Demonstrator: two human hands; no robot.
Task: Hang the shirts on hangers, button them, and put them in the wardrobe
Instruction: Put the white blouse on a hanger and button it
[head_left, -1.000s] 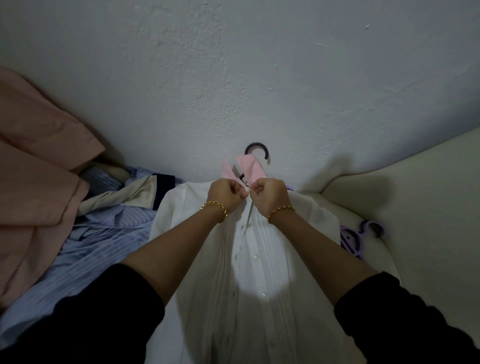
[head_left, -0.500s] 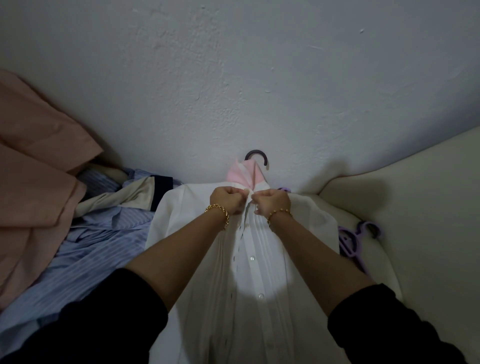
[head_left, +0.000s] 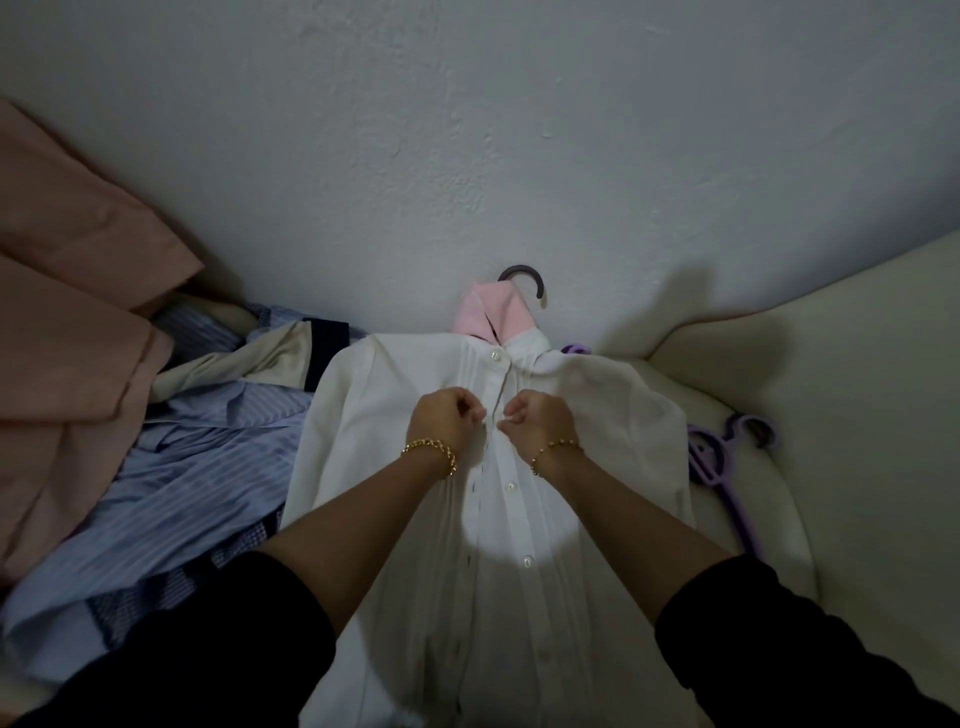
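Observation:
A white shirt (head_left: 395, 395) with a pink collar (head_left: 491, 314) lies front up on a cream surface, on a hanger whose dark hook (head_left: 524, 275) sticks out above the collar. The top button (head_left: 495, 355) is fastened. Below it, my left hand (head_left: 447, 418) pinches the left edge of the placket and my right hand (head_left: 537, 418) pinches the right edge. The two hands nearly touch at the second button. Further buttons run down the placket toward me, unfastened.
A blue striped shirt (head_left: 208, 467) and other crumpled clothes lie to the left, beside pinkish fabric (head_left: 67, 312). Purple hangers (head_left: 727, 467) rest on the cream cushion (head_left: 857, 415) to the right. A grey wall (head_left: 467, 130) stands right behind.
Both hands have moved down from the collar button to a spot lower on the placket. The top button now shows fastened.

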